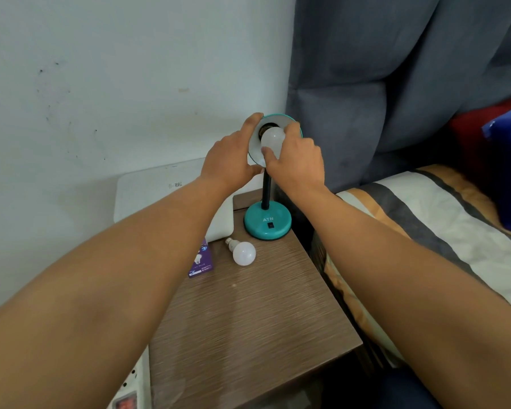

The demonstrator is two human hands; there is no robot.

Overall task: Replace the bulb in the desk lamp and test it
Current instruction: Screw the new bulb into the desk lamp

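Observation:
A teal desk lamp stands at the back of a wooden bedside table (257,314), its round base (267,221) carrying a black switch and a black flexible neck. The shade (273,119) is tilted up toward me. My left hand (229,160) grips the shade's left rim. My right hand (295,163) holds a white bulb (272,140) whose base sits at the socket inside the shade. A second white bulb (242,252) lies loose on the table in front of the lamp base.
A purple bulb box (201,261) lies left of the loose bulb. A white flat appliance (171,199) stands behind it against the wall. A bed with a striped cover (431,225) and grey padded headboard (396,84) is on the right. A power strip (130,391) sits low left.

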